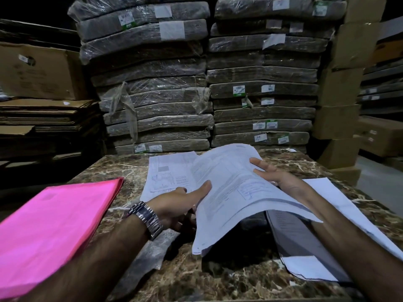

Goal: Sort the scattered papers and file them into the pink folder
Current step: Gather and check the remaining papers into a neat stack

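I hold a stack of white printed papers (231, 188) lifted above the marble table (218, 277). My left hand (181, 203), with a metal watch on its wrist, pinches the stack's left edge, thumb on top. My right hand (277, 175) lies flat on the stack's upper right part, fingers spread. More printed sheets (168, 171) lie flat on the table behind my left hand. Other white sheets (305, 253) lie under my right forearm at the right. The pink folder (50, 223) lies closed at the table's left side.
A crumpled clear plastic sheet (148, 260) lies under my left wrist. Behind the table rise tall stacks of plastic-wrapped bundles (207, 83). Flattened cardboard (43, 118) is piled at the left, and brown boxes (344, 94) stand at the right.
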